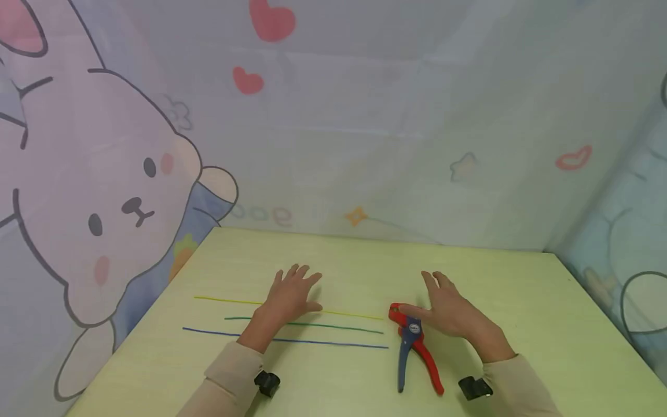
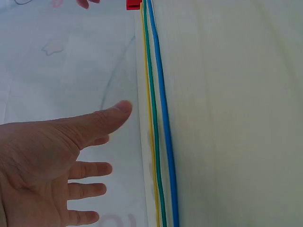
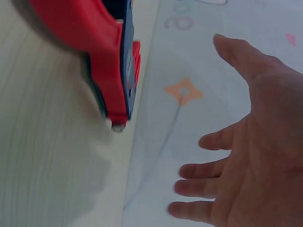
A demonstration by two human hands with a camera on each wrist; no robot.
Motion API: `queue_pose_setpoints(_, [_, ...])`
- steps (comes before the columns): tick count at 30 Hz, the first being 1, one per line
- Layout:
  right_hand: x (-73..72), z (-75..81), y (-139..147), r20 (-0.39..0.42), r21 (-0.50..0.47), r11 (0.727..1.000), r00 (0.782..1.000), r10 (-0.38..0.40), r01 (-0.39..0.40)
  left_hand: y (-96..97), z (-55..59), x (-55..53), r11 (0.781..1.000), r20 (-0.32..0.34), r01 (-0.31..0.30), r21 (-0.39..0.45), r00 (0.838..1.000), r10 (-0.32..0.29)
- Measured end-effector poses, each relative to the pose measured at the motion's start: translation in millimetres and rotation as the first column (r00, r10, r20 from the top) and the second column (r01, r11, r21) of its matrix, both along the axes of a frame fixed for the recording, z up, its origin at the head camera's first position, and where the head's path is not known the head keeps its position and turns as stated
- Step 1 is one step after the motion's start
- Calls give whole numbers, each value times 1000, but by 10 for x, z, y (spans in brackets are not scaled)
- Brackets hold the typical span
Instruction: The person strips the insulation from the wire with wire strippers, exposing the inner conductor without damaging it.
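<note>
Three thin wires lie side by side across the table: a yellow wire (image 1: 224, 299) farthest off, a green wire (image 1: 339, 328) in the middle and a blue wire (image 1: 333, 344) nearest. My left hand (image 1: 289, 295) hovers over them with fingers spread and holds nothing; the left wrist view shows its palm beside the wires. To the right of the wire ends lies a red and blue wire stripper (image 1: 411, 341), its handles apart. My right hand (image 1: 447, 307), fingers extended and holding nothing, is just above and right of the tool's head; whether the thumb touches it I cannot tell.
The pale yellow table (image 1: 521, 313) ends at a hanging cloth (image 1: 365, 116) printed with a rabbit and hearts. A second stretch of cloth (image 1: 620, 231) hangs along the right side. Dark wrist cameras sit on both sleeves.
</note>
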State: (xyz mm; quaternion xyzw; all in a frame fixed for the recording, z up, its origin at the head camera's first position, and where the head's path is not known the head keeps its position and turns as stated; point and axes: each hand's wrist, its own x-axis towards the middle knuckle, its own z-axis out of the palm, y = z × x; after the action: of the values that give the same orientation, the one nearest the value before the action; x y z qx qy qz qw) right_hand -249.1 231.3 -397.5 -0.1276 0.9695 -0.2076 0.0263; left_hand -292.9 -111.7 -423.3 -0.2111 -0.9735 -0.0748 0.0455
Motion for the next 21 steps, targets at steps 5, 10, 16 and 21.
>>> queue_pose_setpoints(5, [107,44,-165,168,39,999,985,-30,24,21,42,48,998,15,62,-11,998,-61])
queue_pose_setpoints(10, [170,27,-268,257,89,994,962,-87,67,17,45,70,996,59,86,-27,995,-85])
queue_pose_setpoints(16, [214,4,-319,331,108,989,935,-130,99,22,24,92,996,66,87,13,994,-88])
queue_pose_setpoints(21, [223,-25,-339,323,132,988,940,-113,73,20,32,72,996,33,87,11,996,-87])
